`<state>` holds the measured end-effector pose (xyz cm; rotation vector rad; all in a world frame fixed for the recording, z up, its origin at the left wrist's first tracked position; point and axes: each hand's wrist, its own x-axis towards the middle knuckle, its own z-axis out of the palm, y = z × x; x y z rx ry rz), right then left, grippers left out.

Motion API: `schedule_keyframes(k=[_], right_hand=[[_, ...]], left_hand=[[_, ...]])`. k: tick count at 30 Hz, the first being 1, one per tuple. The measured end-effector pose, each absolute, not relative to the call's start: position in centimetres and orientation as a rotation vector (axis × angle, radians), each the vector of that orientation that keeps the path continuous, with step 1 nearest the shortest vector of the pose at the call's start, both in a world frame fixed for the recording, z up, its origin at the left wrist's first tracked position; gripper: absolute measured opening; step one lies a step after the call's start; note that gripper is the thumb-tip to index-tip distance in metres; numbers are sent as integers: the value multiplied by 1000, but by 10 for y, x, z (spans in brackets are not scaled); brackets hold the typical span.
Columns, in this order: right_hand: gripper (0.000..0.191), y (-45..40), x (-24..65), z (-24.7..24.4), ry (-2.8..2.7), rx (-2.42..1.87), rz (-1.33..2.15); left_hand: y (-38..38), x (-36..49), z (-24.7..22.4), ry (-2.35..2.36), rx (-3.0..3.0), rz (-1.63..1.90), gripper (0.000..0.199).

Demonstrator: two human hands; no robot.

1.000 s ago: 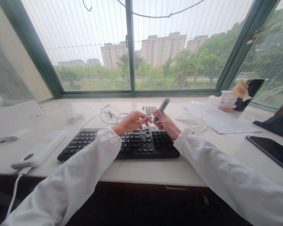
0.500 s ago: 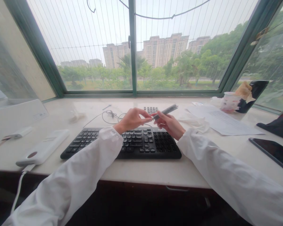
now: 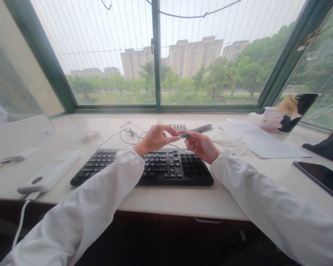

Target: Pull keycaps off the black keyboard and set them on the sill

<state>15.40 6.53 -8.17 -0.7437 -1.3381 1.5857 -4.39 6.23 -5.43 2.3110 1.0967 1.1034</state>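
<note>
Above the black keyboard [image 3: 152,173], my right hand [image 3: 201,146] is closed around a dark grey, narrow object [image 3: 201,129], whose far end points right. My left hand [image 3: 157,139] meets its near end, thumb and forefinger pinched at the tip; whatever small part they grip there is too small to make out. Behind the hands lies a small keypad-like object [image 3: 178,127], partly covered by them. A thin dark cable [image 3: 131,132] is coiled beyond the keyboard.
On the left are a white power bank [image 3: 51,173] with a cable, a key [image 3: 2,165] and a white box [image 3: 22,135]. To the right lie printed paper [image 3: 258,139], a cup [image 3: 271,119], crumpled tissue and a dark phone [image 3: 322,179]. A window stands behind.
The grey object has tilted down to a flatter angle and its far end has shifted slightly right. My right hand has turned with it; my left hand is nearly where it was.
</note>
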Motion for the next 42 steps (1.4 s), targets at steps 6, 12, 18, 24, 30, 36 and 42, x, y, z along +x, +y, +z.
schedule_keyframes(k=[6,12,18,24,30,36,42], right_hand=[[35,65,154,-84,-1328,-722,1537],[40,64,151,-84,-1295,-759,1521],[42,66,151,-84,-1229,-760,1482],[45,66,150,-87,-1268,-775,1439],[51,68,147,-91,-1329,-769,1347],[51,69,151,-86,-1458,-873,1212],[46,64,153,-89,-1757,-871,1006]], left_hand=[[63,-43,-56,1070,2311,1152,26],[65,-42,-57,1032,2295,1151,24],[67,-43,-58,939,2167,1092,37],[69,-45,-60,926,2112,1034,40],[68,-46,-62,1152,2275,984,34],[68,-47,-61,1144,2332,912,27],[66,-44,-66,947,2286,681,24]])
